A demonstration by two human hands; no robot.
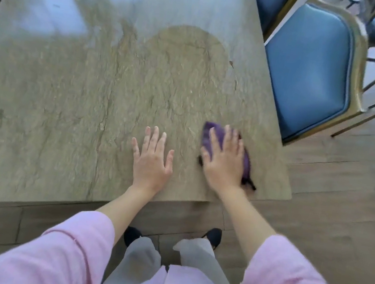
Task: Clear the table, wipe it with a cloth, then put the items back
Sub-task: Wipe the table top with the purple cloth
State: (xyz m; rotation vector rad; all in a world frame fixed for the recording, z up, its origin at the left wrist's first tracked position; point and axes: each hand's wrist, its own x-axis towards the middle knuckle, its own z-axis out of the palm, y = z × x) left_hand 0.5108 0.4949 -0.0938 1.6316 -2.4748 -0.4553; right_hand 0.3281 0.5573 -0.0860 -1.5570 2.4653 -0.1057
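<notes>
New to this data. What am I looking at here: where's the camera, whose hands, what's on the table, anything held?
There is no robot here, just a person doing the job. The single picture comes from a wide-angle camera worn on their head, looking forward and down, so the pink sleeves and feet at the bottom are theirs. The left hand lies flat, fingers spread, on the stone-look table. The right hand presses flat on a purple cloth near the table's right edge, with straight fingers rather than a grip. Nothing else lies on the part of the tabletop in view. Blue chairs stand around it.
</notes>
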